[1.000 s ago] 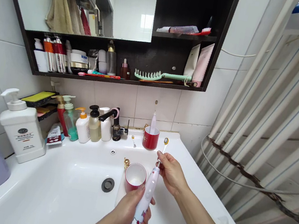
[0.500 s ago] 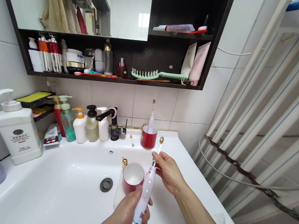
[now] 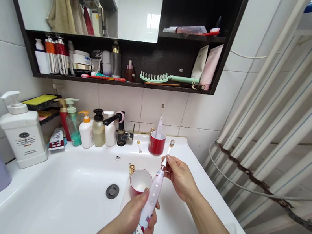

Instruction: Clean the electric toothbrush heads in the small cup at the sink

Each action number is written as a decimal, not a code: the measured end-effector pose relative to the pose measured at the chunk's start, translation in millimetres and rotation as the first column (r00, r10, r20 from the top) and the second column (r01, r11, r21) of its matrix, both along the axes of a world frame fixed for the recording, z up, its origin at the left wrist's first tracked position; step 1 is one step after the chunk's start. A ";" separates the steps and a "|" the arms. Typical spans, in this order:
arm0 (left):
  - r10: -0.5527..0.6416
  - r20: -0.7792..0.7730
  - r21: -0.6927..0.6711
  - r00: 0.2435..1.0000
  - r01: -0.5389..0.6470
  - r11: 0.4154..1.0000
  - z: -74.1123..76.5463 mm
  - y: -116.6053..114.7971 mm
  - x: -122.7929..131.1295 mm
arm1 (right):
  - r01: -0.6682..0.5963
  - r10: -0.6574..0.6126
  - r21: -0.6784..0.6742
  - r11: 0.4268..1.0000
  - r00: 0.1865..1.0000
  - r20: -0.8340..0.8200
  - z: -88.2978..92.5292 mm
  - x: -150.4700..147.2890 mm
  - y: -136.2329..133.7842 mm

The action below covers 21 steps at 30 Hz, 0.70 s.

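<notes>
My left hand [image 3: 134, 219] is wrapped around the pale pink and blue handle of an electric toothbrush [image 3: 152, 196], held tilted over the sink with its top away from me. A cartoon cat is printed low on the handle. At the top, the thumb and fingers of my right hand [image 3: 180, 177] pinch a white brush head [image 3: 170, 147] in line with the metal shaft. A short bit of shaft shows between head and handle. Just left of the handle, a red cup with a white inside [image 3: 141, 180] stands partly hidden by my left hand.
Another red cup [image 3: 156, 145] holds a pink device on the back ledge. Left of it lie a small brush head [image 3: 139, 146] and a black faucet [image 3: 122, 137]. Several pump bottles [image 3: 86, 131] line the sink [image 3: 79, 200]. A dark cabinet [image 3: 150, 58] hangs above; pipes [image 3: 262, 123] run along the right.
The right thumb has moved aside, uncovering more of the brush head's base. The brush head leans slightly more to the right. The whole view has shifted a little.
</notes>
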<state>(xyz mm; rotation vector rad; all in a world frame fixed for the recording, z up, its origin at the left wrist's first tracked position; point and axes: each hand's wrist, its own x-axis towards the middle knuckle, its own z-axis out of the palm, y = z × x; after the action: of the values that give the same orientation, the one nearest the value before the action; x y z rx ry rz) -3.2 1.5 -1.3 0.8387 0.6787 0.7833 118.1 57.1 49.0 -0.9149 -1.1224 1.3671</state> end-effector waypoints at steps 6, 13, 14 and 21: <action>0.027 0.036 -0.026 0.999 -0.026 0.999 -0.4 1.4 -1.0 | -0.056 0.056 -0.014 0.998 0.998 -0.013 -5.8 -10.3 -1.7; 0.022 0.021 -0.038 1.000 -0.022 0.999 -0.6 1.7 -1.3 | -0.076 0.077 -0.016 0.997 0.997 0.020 -5.5 -11.9 -1.9; 0.038 0.004 -0.017 0.999 -0.038 0.999 -1.2 1.6 -1.1 | -0.079 0.079 -0.005 0.997 0.996 0.038 -5.0 -12.1 -2.2; 0.267 -0.221 0.293 0.938 -0.197 0.935 -5.7 4.1 -2.3 | 0.017 -0.029 0.077 0.997 0.988 0.151 -7.9 -16.9 -4.6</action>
<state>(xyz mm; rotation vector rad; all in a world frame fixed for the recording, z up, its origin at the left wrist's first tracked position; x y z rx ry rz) -5.5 5.6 -7.0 1.1332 0.9310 1.0069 101.1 52.5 41.1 -0.9874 -1.2664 1.2441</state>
